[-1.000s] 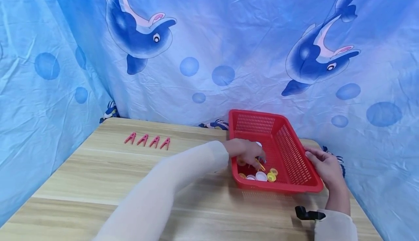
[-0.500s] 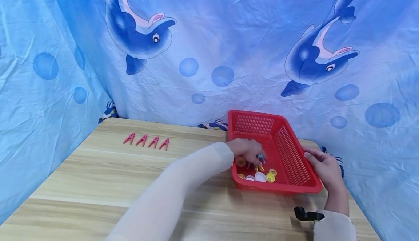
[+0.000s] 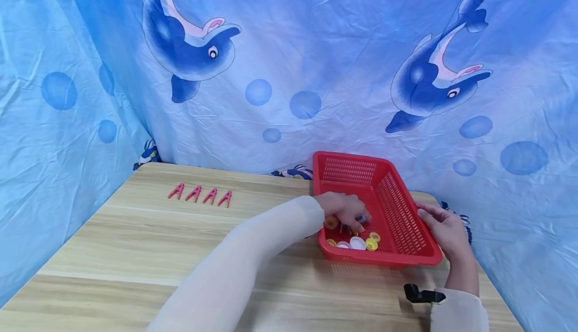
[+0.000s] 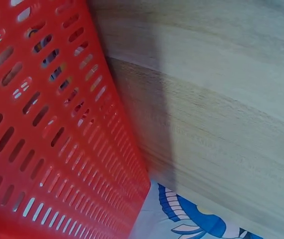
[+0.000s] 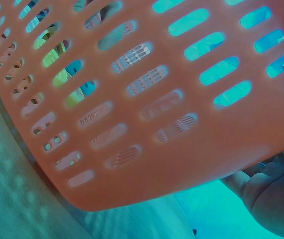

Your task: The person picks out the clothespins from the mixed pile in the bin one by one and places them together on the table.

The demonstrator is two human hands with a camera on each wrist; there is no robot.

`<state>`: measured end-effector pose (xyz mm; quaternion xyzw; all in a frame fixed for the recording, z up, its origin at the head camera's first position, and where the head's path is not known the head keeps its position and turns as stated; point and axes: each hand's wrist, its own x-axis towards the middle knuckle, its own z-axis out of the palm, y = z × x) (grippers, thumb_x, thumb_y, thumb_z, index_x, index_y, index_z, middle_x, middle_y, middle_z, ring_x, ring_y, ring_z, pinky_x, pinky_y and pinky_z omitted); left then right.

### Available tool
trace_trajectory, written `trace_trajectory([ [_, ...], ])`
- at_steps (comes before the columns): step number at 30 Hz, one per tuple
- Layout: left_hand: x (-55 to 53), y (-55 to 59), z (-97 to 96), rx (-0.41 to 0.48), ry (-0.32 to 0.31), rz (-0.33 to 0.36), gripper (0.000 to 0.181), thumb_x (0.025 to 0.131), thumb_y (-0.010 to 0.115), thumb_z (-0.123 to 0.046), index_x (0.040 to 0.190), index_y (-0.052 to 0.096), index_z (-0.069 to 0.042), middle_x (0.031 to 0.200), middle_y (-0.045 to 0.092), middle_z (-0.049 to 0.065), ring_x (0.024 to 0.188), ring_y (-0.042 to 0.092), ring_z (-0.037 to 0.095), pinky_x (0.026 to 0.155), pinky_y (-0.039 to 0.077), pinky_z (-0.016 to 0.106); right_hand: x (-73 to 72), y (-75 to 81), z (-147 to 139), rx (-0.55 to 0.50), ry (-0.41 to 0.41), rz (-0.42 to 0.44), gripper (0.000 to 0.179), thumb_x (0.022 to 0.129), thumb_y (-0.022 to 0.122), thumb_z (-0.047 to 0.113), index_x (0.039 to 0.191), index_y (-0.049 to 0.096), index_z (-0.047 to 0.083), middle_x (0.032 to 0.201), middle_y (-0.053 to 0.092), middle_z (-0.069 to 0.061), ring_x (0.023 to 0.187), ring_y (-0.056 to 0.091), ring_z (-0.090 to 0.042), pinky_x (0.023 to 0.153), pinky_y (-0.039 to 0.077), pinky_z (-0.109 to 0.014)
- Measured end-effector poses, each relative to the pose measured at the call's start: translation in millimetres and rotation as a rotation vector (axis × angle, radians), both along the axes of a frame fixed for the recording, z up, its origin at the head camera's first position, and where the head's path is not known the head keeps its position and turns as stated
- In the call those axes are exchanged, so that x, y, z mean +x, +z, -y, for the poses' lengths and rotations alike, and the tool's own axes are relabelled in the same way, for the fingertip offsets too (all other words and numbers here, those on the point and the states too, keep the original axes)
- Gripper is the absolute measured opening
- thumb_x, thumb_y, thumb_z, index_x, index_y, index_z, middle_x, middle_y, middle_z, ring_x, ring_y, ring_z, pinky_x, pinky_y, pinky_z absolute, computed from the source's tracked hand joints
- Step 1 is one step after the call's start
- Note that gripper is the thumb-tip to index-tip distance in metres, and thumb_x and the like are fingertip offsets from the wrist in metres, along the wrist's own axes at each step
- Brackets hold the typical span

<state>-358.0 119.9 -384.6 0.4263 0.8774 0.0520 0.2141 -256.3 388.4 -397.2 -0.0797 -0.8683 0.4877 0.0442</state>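
My left hand (image 3: 349,212) reaches down into a red plastic basket (image 3: 384,258), its fingertips among small items. A small blue piece (image 3: 360,218) shows at its fingers; I cannot tell whether they hold it. White caps (image 3: 357,243) and yellow caps (image 3: 372,244) lie in the basket's near left part. With the thumb over the rim, my right hand (image 3: 451,231) grips the basket's right side. The right wrist view shows that hand (image 5: 271,189) by the slotted basket wall (image 5: 182,154). In the left wrist view the outer basket wall (image 4: 72,124) hides the left hand.
Several pink clothespins (image 3: 194,193) lie in a row on the wooden table (image 3: 135,241), left of the basket. A blue dolphin-print cloth (image 3: 280,61) hangs behind the table and along its sides. A black mount (image 3: 423,294) sits at the right sleeve.
My left hand shifts slightly within the basket, its fingers moving among the small items. The right hand keeps its grip on the rim. The clothespins stay in place.
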Motion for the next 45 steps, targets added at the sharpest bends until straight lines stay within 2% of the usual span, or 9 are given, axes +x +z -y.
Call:
trace_trajectory([
  [3, -1.3, -0.6, -2.4, 0.050, 0.015, 0.044, 0.068, 0.082, 0.085, -0.037, 0.144, 0.057, -0.039, 0.125, 0.059, -0.015, 0.110, 0.052, 0.004, 0.100, 0.053, 0.033, -0.6, -1.4, 0.1, -0.010, -0.010, 0.006, 0.062, 0.103, 0.057, 0.049, 0.149, 0.053, 0.008, 0.126, 0.064, -0.014, 0.089, 0.069, -0.010, 0.074, 0.061, -0.031],
  [5, -2.1, -0.8, -4.0, 0.061, 0.010, 0.043, 0.066, 0.085, 0.083, -0.034, 0.145, 0.057, -0.038, 0.129, 0.059, -0.015, 0.113, 0.052, 0.004, 0.103, 0.051, 0.033, -0.5, -2.3, -0.5, -0.014, -0.013, 0.006, 0.062, 0.102, 0.057, 0.049, 0.149, 0.053, 0.008, 0.126, 0.064, -0.014, 0.089, 0.069, -0.010, 0.075, 0.061, -0.031],
  [9, -4.2, -2.4, -7.6, 0.056, -0.012, 0.002, 0.063, 0.087, 0.082, -0.031, 0.145, 0.058, -0.036, 0.130, 0.059, -0.015, 0.116, 0.052, 0.004, 0.108, 0.047, 0.033, 1.0, -3.0, -2.6, 0.001, -0.018, 0.013, 0.064, 0.102, 0.056, 0.052, 0.150, 0.052, 0.009, 0.131, 0.061, -0.017, 0.091, 0.067, -0.010, 0.075, 0.060, -0.032],
  [14, -8.3, -8.0, -10.1, 0.081, -0.003, -0.043, 0.055, 0.085, 0.083, -0.033, 0.137, 0.064, -0.036, 0.119, 0.062, -0.017, 0.107, 0.056, 0.001, 0.104, 0.049, 0.030, -0.1, -1.2, -1.3, 0.024, -0.019, 0.014, 0.064, 0.102, 0.055, 0.053, 0.150, 0.053, 0.010, 0.134, 0.059, -0.019, 0.092, 0.066, -0.010, 0.075, 0.060, -0.032],
  [21, -10.7, -9.8, -13.2, 0.064, -0.067, -0.109, 0.046, 0.089, 0.079, -0.034, 0.133, 0.066, -0.031, 0.121, 0.065, -0.015, 0.115, 0.059, 0.003, 0.104, 0.049, 0.027, -0.3, -1.0, -1.3, 0.013, -0.005, 0.010, 0.065, 0.102, 0.055, 0.053, 0.151, 0.051, 0.010, 0.138, 0.057, -0.021, 0.092, 0.067, -0.010, 0.075, 0.060, -0.032],
  [24, -8.9, -9.7, -13.5, 0.062, -0.060, -0.106, 0.046, 0.088, 0.080, -0.033, 0.132, 0.067, -0.031, 0.121, 0.065, -0.014, 0.114, 0.059, 0.003, 0.104, 0.049, 0.027, -0.1, -1.0, -1.0, 0.012, -0.001, 0.014, 0.065, 0.102, 0.055, 0.053, 0.151, 0.051, 0.011, 0.136, 0.057, -0.021, 0.092, 0.067, -0.010, 0.075, 0.060, -0.032],
  [33, -7.8, -10.8, -15.5, 0.074, 0.021, -0.081, 0.048, 0.083, 0.084, -0.030, 0.127, 0.066, -0.035, 0.117, 0.061, -0.015, 0.112, 0.057, 0.003, 0.105, 0.050, 0.033, -0.8, -0.4, -0.1, 0.009, -0.005, 0.022, 0.066, 0.101, 0.056, 0.053, 0.151, 0.051, 0.010, 0.132, 0.060, -0.018, 0.091, 0.067, -0.011, 0.074, 0.060, -0.032],
  [39, -7.4, -9.9, -18.2, 0.095, 0.011, -0.126, 0.048, 0.087, 0.082, -0.028, 0.132, 0.065, -0.031, 0.120, 0.064, -0.016, 0.117, 0.060, 0.003, 0.103, 0.050, 0.029, -1.7, 0.7, -0.2, -0.009, -0.005, 0.016, 0.065, 0.102, 0.056, 0.051, 0.150, 0.051, 0.008, 0.122, 0.066, -0.008, 0.089, 0.069, -0.010, 0.074, 0.060, -0.032],
  [45, -8.2, -6.4, -19.0, 0.171, 0.008, -0.144, 0.039, 0.089, 0.080, -0.030, 0.127, 0.068, -0.028, 0.108, 0.065, -0.015, 0.098, 0.063, 0.000, 0.091, 0.054, 0.021, -1.6, 0.9, -0.5, -0.017, -0.006, 0.011, 0.064, 0.102, 0.056, 0.050, 0.150, 0.051, 0.007, 0.116, 0.067, -0.003, 0.087, 0.070, -0.011, 0.074, 0.061, -0.032],
])
